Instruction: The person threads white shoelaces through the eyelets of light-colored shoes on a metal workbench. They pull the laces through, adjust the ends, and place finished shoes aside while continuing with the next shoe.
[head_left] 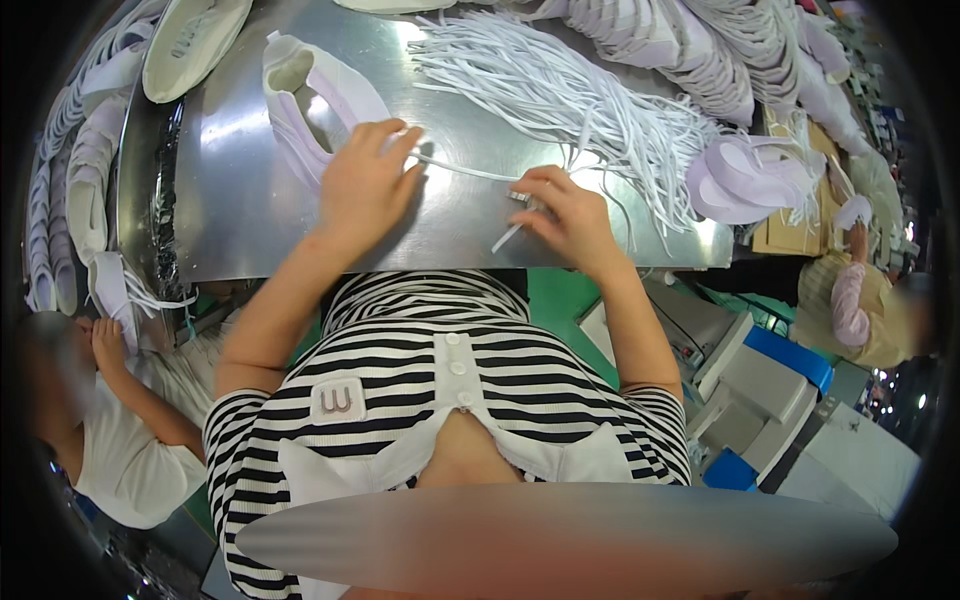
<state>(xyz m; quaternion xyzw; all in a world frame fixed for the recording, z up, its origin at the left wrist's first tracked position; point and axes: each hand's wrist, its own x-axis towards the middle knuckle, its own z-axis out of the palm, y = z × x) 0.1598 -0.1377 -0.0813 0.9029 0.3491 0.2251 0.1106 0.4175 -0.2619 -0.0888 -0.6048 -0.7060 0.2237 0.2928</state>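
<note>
A white shoelace (465,169) stretches across the metal table between my two hands. My left hand (368,185) is beside a pale lavender-white shoe upper (352,92), its fingers closed around one end of the lace. The upper lies with its opening facing up, and my hand covers its near end. To the right, my right hand (572,220) pinches the lace, whose loose tip hangs below the fingers. A small silvery piece shows at those fingers; I cannot make out what it is.
A big bundle of white laces (560,95) lies beyond my right hand, with stacked uppers (660,50) behind it. Lavender shoe parts (745,180) sit at the right edge. A white shoe (195,45) is far left. One person (140,430) sits left, another (860,300) right.
</note>
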